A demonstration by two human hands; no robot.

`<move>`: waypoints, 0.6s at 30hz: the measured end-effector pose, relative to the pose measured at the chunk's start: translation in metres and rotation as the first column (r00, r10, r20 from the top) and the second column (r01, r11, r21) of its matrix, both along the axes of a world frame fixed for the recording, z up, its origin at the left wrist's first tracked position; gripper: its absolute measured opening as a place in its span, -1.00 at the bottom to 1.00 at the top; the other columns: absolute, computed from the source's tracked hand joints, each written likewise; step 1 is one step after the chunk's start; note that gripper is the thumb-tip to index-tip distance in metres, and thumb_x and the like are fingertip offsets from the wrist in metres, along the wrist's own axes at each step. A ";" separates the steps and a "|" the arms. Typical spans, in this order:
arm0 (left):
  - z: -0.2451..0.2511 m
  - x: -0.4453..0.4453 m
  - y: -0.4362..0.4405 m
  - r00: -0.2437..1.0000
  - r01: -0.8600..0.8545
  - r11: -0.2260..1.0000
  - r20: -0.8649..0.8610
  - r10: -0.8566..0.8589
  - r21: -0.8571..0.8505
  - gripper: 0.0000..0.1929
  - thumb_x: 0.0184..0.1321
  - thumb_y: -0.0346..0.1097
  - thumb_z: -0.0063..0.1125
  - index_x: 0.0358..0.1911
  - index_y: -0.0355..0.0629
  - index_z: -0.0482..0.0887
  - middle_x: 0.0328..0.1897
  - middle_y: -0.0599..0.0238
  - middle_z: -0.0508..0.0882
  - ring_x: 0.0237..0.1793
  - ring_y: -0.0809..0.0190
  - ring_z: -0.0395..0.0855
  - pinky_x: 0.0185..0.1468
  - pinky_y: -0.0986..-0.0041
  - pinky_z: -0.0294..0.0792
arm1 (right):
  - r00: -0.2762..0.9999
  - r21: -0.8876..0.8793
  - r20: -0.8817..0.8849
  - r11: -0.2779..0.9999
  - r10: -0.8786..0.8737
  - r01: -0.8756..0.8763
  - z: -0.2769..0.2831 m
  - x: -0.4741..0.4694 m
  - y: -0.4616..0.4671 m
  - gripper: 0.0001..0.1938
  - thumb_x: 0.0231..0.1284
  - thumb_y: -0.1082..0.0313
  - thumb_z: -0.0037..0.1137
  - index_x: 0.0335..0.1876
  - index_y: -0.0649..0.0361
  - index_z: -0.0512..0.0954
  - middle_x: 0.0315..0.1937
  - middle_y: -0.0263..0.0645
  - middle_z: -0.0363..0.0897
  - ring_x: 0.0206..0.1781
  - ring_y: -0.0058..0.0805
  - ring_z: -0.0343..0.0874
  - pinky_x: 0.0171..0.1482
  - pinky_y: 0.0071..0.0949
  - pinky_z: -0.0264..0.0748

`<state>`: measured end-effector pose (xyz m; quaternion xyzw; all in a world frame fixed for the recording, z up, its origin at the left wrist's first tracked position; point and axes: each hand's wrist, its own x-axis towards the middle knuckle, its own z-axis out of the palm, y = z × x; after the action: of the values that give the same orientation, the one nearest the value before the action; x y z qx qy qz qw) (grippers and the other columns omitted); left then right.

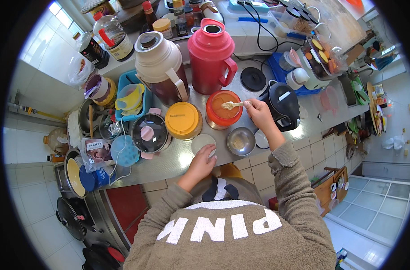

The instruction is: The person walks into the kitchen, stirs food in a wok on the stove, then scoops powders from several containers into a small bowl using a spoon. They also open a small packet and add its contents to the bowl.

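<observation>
My right hand [259,112] pinches the handle of a small pale spoon [229,105]. Pale, grainy powder fills the spoon's bowl, which is over the mouth of a red-rimmed jar [215,118]. Inside that jar the surface looks orange-brown. My left hand [202,164] rests with its fingers on a whitish round lid or dish [202,141] near the counter's front edge. Between the hands sits a small steel bowl [247,137] with some pale powder at its bottom. A jar with a yellow lid [183,118] stands left of the red-rimmed jar.
Behind the jars stand a red thermos flask [208,64] and a cream-and-brown one [159,64]. A black electric kettle [282,104] is right of my right hand. Left are a glass-lidded pot [157,133] and a blue basket [145,107]. The steel counter [167,162] ends before me.
</observation>
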<state>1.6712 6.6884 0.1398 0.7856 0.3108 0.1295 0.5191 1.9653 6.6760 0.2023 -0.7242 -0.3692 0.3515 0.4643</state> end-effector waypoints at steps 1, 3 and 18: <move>-0.001 0.001 0.000 1.000 0.009 1.000 0.006 -0.009 0.009 -0.57 0.28 -0.31 0.14 0.20 -0.30 0.54 0.31 -0.01 0.53 0.31 -0.11 0.48 0.38 0.25 0.30 | 1.000 0.032 -0.001 0.999 -0.013 0.013 -0.006 -0.004 -0.006 -0.72 0.46 0.20 0.08 -0.11 0.28 0.68 -0.64 -0.51 0.35 -0.55 -0.75 0.26 -0.48 -0.58 0.21; -0.002 0.003 0.000 1.000 0.027 1.000 0.011 -0.027 0.013 -0.58 0.27 -0.31 0.14 0.18 -0.31 0.55 0.31 -0.01 0.53 0.30 -0.13 0.48 0.37 0.24 0.32 | 0.997 0.045 -0.021 0.996 -0.076 0.076 -0.016 -0.013 -0.015 -0.73 0.46 0.22 0.08 -0.10 0.28 0.68 -0.63 -0.52 0.36 -0.55 -0.75 0.27 -0.48 -0.58 0.21; -0.006 -0.005 0.000 0.999 0.040 0.999 -0.025 -0.040 -0.002 -0.57 0.29 -0.35 0.16 0.21 -0.30 0.53 0.32 -0.02 0.52 0.35 -0.09 0.45 0.41 0.26 0.27 | 0.973 0.182 0.006 0.957 -0.229 0.225 -0.025 -0.019 -0.022 -0.73 0.49 0.21 0.04 -0.12 0.29 0.64 -0.62 -0.45 0.34 -0.52 -0.69 0.24 -0.45 -0.52 0.22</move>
<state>1.6666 6.6886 0.1341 0.7928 0.3016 0.1086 0.5184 1.9468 6.6541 0.1773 -0.7216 -0.3201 0.2513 0.5600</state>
